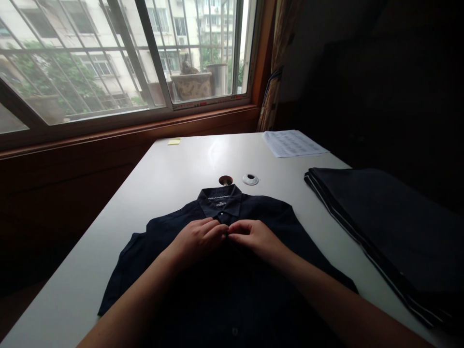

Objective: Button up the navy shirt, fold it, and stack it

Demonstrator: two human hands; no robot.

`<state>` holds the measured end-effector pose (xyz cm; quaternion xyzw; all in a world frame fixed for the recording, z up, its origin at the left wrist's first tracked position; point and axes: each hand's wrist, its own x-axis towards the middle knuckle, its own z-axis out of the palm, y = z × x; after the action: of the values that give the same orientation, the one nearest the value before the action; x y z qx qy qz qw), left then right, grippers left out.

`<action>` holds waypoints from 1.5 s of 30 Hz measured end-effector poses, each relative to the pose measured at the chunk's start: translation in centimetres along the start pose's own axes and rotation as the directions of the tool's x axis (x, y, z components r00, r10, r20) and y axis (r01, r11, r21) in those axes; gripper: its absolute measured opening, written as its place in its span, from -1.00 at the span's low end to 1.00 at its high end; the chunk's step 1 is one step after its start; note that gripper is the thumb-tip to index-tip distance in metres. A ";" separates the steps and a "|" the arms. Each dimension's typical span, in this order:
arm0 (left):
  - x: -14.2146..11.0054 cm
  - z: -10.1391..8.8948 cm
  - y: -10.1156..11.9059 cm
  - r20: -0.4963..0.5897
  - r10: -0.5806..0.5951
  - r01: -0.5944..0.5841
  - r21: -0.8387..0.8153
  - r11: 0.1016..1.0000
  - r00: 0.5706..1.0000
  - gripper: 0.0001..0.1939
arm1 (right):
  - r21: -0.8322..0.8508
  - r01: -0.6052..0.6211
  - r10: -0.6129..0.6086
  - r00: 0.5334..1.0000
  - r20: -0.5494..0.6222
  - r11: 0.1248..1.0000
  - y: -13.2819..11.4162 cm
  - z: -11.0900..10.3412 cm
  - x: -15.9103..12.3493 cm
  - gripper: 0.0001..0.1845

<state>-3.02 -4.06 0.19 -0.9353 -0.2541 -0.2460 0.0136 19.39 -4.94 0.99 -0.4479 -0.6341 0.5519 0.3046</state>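
Observation:
A dark navy collared shirt (268,212) lies front side up on the white table (126,193), its collar (232,205) pointing away from me. My left hand (201,237) and my right hand (255,237) meet at the front placket just below the collar. Both are closed, fingertips pinching the shirt's front edge close together. Whether a button sits between the fingers is hidden. One button shows at the collar, above my hands, and another button (235,331) is visible low on the shirt front.
A stack of folded dark cloth (384,217) lies at the table's right side. Printed papers (293,144) rest at the far right corner, and a yellow sticky note (174,141) at the far left. Beyond the collar are a cable hole (225,180) and a round grommet (250,179). A barred window stands behind.

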 end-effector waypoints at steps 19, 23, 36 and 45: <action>-0.2 -0.2 -0.3 0.025 -0.004 0.005 -0.053 0.999 1.000 -0.84 | -0.001 -0.045 0.045 0.999 -0.015 0.999 -0.1 0.4 0.0 -0.76; 0.0 -0.6 -0.1 0.033 0.016 -0.015 -0.028 0.999 0.999 -0.83 | 0.000 -0.046 0.046 0.999 -0.010 0.999 0.0 0.4 0.0 -0.76; -0.3 -0.4 -0.1 0.036 -0.011 0.011 -0.006 1.000 0.999 -0.85 | -0.151 0.018 -0.029 0.997 -0.069 0.988 -0.2 0.5 -0.5 -0.83; -0.4 -0.7 -0.2 0.019 0.013 -0.013 0.050 0.999 1.000 -0.84 | -0.332 0.122 -0.169 0.978 -0.118 0.935 -0.3 0.9 -0.8 -0.93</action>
<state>-3.69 -4.16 0.60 -0.9385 -0.2543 -0.2306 0.0363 18.87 -5.98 1.16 -0.4824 -0.7236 0.3824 0.3123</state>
